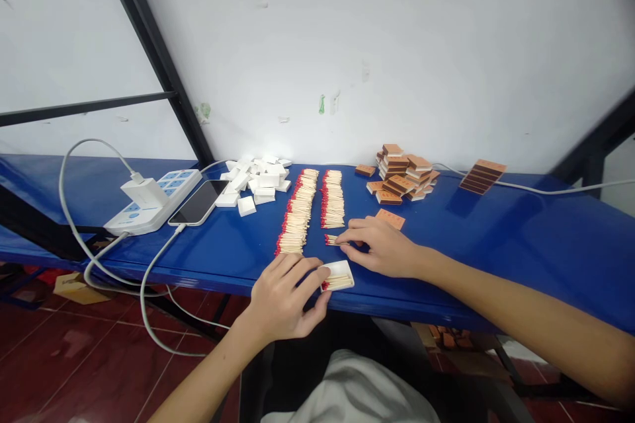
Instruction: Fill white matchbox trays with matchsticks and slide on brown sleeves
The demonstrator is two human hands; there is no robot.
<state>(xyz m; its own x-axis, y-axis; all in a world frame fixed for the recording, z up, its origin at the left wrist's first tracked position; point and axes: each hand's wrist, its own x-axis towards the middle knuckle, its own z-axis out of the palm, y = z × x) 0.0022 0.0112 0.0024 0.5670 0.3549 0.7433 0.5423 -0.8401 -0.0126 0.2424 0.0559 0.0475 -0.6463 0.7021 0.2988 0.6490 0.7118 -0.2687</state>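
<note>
My left hand [292, 294] grips the left end of a small white matchbox tray [346, 267] at the table's front edge. A few matches lie in that tray, their red heads toward the left. My right hand [380, 246] pinches several red-headed matches [331, 239] by their pale ends, just beyond the tray. Farther back, two rows of matches lie on the blue table: a longer left row [299, 211] and a shorter right row [333, 199]. A flat orange matchbox sleeve [390, 218] lies behind my right hand, partly covered by it.
White trays [260, 178] lie heaped at the back left, beside a phone [199, 203] and a power strip [171, 192] with cables. Brown matchboxes [404, 175] are piled at the back right. A striped brown sheet [483, 176] stands farther right. The wall closes off the table's back.
</note>
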